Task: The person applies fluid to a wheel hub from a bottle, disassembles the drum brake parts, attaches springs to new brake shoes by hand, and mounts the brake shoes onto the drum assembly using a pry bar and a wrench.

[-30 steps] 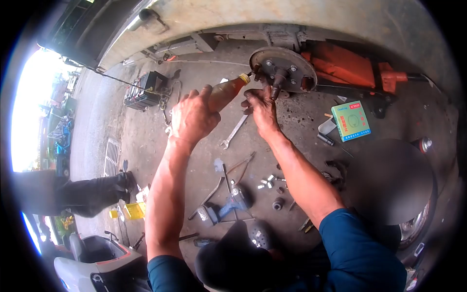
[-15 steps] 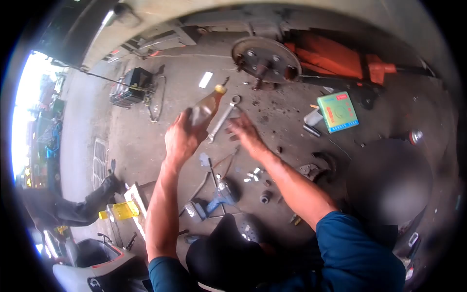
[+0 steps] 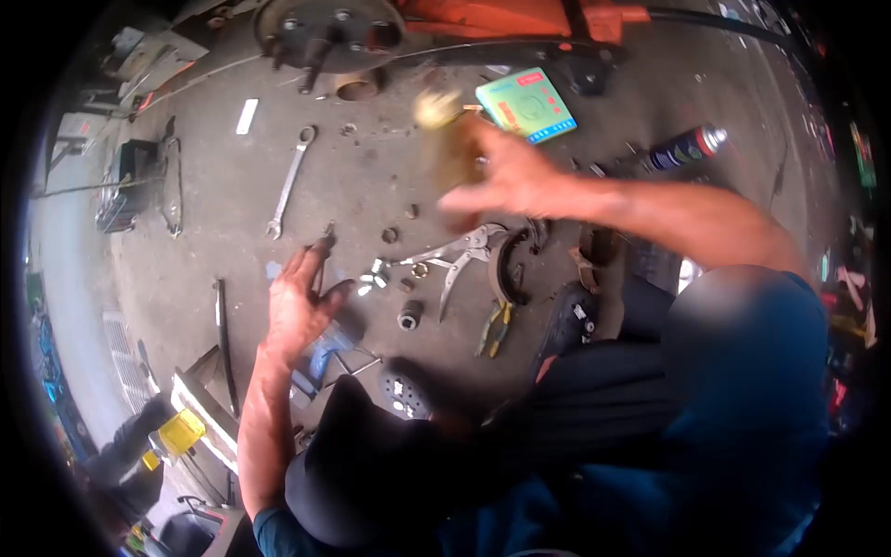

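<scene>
Amber and translucent, the bottle [image 3: 447, 148] is motion-blurred at its yellow top in the head view. The right hand [image 3: 512, 172] grasps its side. Change of state: half a second ago the left hand [image 3: 299, 306] carried it. Its present position is above the floor, near the printed cardboard box [image 3: 527, 107] and apart from the wheel hub assembly [image 3: 327, 37]. From where I stand, I judge that this transfer frees the left hand and takes the bottle away from the hub work. Left hand: fingers extended, thumb apart, no grasp visible, just beside the blue power tool [image 3: 329, 348]; contact cannot be confirmed. Materials: combination wrench [image 3: 291, 184], smooth bright steel, long and straight; locking pliers [image 3: 478, 242], silvery metal, handles splayed; brake shoe [image 3: 498, 269], dark and arc-shaped; socket [image 3: 408, 316], a short, thick-walled cylinder. Floor [image 3: 223, 241]: matte grey, stained and speckled.
</scene>
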Demonstrator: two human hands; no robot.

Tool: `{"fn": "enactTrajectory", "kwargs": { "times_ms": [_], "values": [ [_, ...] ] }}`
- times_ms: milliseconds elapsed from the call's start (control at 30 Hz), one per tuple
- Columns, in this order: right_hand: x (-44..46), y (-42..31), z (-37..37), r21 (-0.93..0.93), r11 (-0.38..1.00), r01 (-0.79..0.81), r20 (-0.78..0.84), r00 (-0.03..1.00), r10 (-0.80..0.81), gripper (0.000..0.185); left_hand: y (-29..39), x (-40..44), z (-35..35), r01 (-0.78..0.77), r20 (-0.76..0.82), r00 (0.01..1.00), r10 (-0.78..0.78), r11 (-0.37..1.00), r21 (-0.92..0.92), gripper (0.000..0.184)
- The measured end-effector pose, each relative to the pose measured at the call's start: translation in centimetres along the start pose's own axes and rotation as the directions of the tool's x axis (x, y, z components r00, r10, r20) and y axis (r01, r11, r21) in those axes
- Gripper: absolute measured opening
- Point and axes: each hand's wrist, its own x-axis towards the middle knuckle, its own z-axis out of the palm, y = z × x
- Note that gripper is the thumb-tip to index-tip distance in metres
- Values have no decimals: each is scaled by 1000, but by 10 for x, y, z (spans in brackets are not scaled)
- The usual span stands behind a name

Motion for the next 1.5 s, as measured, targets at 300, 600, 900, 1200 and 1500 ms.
{"fn": "enactTrajectory", "kwargs": {
  "times_ms": [300, 600, 900, 1200, 1500],
  "values": [
    [-237, -2, -109, 122, 963, -242, -884, 414, 216, 66, -74, -10, -5, 229, 57, 971, -231, 973, 38, 43],
    [-497, 12, -40, 207, 895, -395, -852, -523, -33, 66, -93, 100, 17, -79, 173, 982, 75, 997, 16, 39],
    [-674, 133, 129, 517, 733, -442, -454, -868, -203, 79, -100, 138, 59, 143, 309, 950, -39, 937, -320, 39],
    [-594, 190, 78, 588, 518, -621, -776, -614, 144, 69, -68, 110, 34, 171, 187, 957, -221, 953, 250, 45],
    [-385, 252, 6, 425, 636, -644, -869, -95, 485, 67, -131, 65, -31, 329, -33, 941, -336, 891, 312, 41]
  ]
}}
